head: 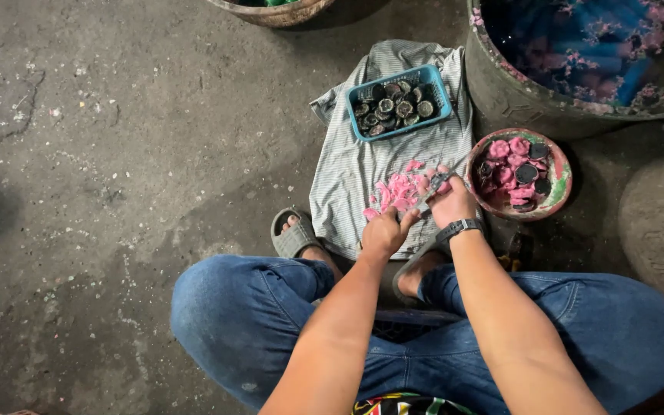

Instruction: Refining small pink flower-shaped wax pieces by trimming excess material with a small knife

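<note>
The right hand (449,198) pinches a small dark round piece coated in pink; the left hand (384,233) grips a thin metal blade (429,197) against it. Judging by this, scraping goes best directly over the pink scrapings (395,192) on the striped cloth (347,169).

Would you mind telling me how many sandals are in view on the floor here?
2. One grey sandal is on the foot at the striped cloth's left edge; the other sandal sits under the hands, mostly hidden by the right hand and forearm.
</note>
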